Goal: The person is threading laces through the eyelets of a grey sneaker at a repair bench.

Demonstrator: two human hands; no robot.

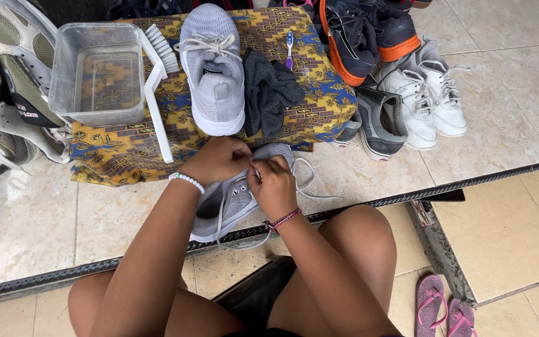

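I hold a light grey sneaker [231,206] above the tiled floor, its toe pointing away from me. My left hand [216,160], with a white bead bracelet at the wrist, and my right hand [274,185], with a pink cord bracelet, pinch the white lace [309,181] near the top of the shoe. A loop of lace trails to the right. The matching grey sneaker [213,68] rests on a low stand covered in yellow and blue patterned cloth [120,150].
On the cloth sit a clear plastic tub of water [98,75], a white scrub brush [157,93], a dark grey rag [269,90] and a toothbrush [289,48]. Several other shoes lie around. Pink sandals [441,306] lie at lower right.
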